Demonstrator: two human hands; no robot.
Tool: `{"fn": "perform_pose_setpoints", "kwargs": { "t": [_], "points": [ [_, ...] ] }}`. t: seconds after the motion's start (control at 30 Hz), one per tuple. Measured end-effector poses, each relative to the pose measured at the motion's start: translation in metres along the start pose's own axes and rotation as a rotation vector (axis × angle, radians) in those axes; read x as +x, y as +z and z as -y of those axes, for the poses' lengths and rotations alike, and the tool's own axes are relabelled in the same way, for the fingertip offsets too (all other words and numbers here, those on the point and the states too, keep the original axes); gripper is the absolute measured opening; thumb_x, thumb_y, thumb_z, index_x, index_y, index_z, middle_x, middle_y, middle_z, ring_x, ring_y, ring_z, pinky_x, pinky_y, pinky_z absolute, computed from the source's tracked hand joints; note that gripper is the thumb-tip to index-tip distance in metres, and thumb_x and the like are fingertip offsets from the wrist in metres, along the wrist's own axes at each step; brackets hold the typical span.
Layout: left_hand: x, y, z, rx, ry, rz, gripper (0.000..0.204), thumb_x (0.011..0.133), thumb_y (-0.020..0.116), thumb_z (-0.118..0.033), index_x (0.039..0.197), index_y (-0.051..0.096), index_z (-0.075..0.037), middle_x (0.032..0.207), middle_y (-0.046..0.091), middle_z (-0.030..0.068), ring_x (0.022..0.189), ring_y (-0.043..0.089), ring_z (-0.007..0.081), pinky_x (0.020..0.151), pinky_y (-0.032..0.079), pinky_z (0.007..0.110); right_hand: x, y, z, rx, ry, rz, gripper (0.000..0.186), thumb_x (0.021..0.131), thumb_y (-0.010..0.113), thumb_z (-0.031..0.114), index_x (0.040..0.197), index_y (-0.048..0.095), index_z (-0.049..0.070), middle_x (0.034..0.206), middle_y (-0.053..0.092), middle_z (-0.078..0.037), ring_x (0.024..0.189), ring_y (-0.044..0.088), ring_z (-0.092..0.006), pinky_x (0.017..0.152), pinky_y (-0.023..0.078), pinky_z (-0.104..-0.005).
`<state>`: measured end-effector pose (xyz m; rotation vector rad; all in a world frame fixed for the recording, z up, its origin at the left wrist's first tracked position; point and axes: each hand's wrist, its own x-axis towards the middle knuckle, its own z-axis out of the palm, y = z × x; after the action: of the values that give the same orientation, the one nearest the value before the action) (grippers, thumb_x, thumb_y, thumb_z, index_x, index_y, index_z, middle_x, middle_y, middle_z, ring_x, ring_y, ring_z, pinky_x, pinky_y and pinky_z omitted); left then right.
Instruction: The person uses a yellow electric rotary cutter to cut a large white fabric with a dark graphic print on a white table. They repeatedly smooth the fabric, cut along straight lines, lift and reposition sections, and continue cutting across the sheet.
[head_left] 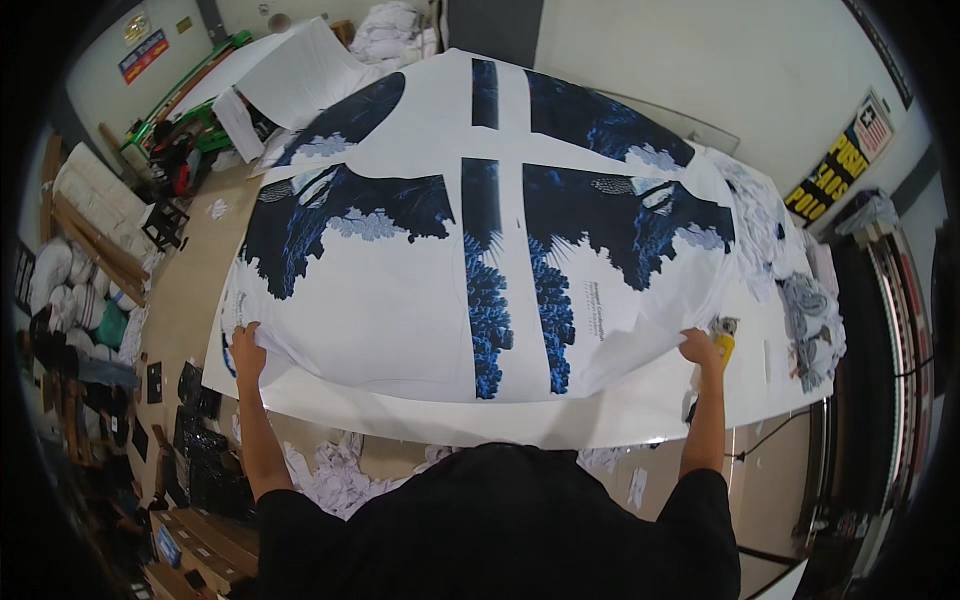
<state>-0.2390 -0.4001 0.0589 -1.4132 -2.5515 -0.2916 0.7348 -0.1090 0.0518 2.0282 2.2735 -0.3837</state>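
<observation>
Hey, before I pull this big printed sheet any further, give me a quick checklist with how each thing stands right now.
1. Left hand grips the printed sheet at its near left edge: ok.
2. Right hand grips the near right edge: ok.
3. Sheet lies flat: not ok, it billows and creases near the right hand.
4. Yellow tool clear of the sheet: cannot tell, it sits right beside the right hand.
5. Table under the sheet: ok.

Bright even indoor light, sharp centre, fisheye bending, dark vignetted rim
</observation>
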Motion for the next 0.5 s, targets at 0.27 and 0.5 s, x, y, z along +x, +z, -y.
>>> {"fn": "perform_pose_setpoints", "kwargs": {
  "t": [0.27,0.5],
  "points": [
    [-0.005,0.036,0.020,0.025,-0.115,0.161,0.051,0.077,0.057,-0.002,0.126,0.065,-0.015,0.122,0.056,0.0156,0.121,0.052,0.0389,0.095,0.045,0.059,-0.021,0.028,0.058,0.076,0.108,0.291,0.051,0.082,0.061,0.023,0.129,0.067,0.005,0.133,0.064,-0.021,0.125,0.060,-0.0372,0.107,0.047,-0.0443],
    [0.026,0.030,-0.035,0.170,-0.164,0.623,0.049,0.083,0.061,-0.010,0.132,0.061,-0.013,0.133,0.055,0.0207,0.131,0.049,0.0416,0.105,0.043,0.059,-0.027,0.015,0.061,-0.125,0.112,0.541,0.053,0.077,0.074,0.042,0.117,0.073,0.007,0.125,0.069,-0.016,0.117,0.065,-0.0341,0.097,0.053,-0.0444]
  ]
}}
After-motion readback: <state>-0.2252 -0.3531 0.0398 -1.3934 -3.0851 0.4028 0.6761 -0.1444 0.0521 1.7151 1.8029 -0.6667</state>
